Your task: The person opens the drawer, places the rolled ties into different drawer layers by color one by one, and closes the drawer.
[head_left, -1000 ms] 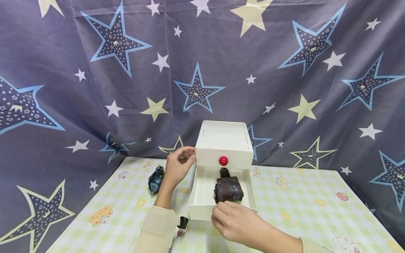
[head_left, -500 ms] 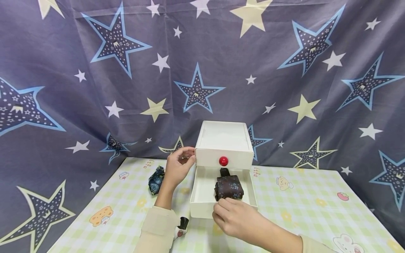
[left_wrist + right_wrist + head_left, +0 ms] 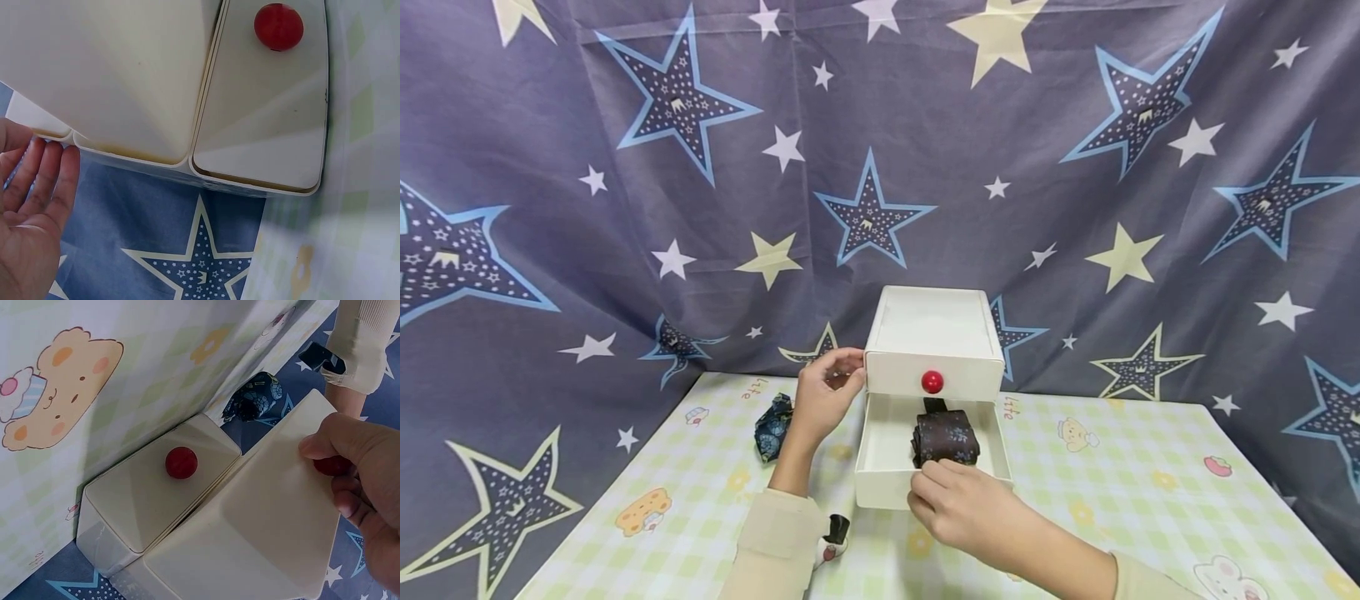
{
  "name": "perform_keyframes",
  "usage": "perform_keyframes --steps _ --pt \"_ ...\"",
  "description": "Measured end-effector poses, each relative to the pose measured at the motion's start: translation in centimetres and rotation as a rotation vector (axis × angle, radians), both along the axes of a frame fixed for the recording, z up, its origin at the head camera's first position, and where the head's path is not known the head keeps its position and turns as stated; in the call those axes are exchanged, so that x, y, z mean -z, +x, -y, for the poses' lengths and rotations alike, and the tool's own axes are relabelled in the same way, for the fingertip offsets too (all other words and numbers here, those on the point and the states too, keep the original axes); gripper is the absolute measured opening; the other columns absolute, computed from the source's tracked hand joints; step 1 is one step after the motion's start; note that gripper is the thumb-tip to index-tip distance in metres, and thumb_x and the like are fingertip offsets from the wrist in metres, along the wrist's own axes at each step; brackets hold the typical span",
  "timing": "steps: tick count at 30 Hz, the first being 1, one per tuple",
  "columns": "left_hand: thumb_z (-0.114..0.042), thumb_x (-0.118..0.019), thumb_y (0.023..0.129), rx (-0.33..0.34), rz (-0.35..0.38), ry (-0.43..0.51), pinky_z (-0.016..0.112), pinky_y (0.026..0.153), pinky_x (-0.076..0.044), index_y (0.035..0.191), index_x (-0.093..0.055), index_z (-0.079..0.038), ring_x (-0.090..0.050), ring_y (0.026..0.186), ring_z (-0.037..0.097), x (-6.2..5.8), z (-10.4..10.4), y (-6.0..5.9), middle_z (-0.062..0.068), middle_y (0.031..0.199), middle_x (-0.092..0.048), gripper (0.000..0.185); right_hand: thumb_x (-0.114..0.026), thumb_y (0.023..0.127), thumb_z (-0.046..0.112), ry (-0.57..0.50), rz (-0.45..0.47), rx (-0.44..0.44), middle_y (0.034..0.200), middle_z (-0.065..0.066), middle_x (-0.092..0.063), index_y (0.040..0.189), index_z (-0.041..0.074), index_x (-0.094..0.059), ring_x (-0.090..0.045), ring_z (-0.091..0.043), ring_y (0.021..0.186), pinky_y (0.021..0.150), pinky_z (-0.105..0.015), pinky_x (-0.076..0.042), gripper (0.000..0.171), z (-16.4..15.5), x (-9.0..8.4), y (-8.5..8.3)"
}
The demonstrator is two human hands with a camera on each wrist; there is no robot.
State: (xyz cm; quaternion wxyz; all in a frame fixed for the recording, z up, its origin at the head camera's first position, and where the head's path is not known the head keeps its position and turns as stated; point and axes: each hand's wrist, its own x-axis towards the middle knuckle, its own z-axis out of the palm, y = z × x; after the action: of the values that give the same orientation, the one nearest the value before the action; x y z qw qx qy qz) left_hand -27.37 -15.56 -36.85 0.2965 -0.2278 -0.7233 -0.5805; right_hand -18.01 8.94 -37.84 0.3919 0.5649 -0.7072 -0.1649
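The dark floral rolled cloth already lies in the white plastic lower drawer, half open; right hand pinches its red knob, left hand, relaxed, steadies the white cabinet

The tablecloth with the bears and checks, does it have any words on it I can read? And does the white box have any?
"lite", on the tablecloth left of the white drawer box, at the far edge.
"lite", again on the tablecloth, right of the box.
The box and its red knob carry no writing.
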Motion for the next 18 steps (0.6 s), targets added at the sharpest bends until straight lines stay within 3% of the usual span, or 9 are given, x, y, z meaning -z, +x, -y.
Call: perform_keyframes --steps 10,18 --pt "0.01 -0.07 0.089 -0.004 -0.002 -0.005 0.037 0.071 -0.057 0.111 -0.071 0.007 -0.069 0.083 0.031 -0.08 0.0 0.04 0.022 0.095 -0.073 0.022 -0.069 0.085 0.012 -0.006 -0.048 -0.004 0.088 0.001 -0.055 0.091 0.011 -0.071 -0.047 -0.015 0.078 0.071 -0.024 -0.046 0.007 0.21 -0.12 -0.65" --pt "0.01 -0.07 0.089 -0.008 -0.003 -0.006 0.034 0.071 -0.056 0.111 -0.071 0.007 -0.069 0.082 0.029 -0.03 0.0 0.0 0.022 0.095 -0.073 0.022 -0.072 0.085 0.013 -0.007 -0.012 0.016 0.088 0.001 -0.056 0.092 0.011 -0.072 -0.047 -0.014 0.078 0.07 -0.024 -0.046 0.007 0.19 -0.19 -0.84"
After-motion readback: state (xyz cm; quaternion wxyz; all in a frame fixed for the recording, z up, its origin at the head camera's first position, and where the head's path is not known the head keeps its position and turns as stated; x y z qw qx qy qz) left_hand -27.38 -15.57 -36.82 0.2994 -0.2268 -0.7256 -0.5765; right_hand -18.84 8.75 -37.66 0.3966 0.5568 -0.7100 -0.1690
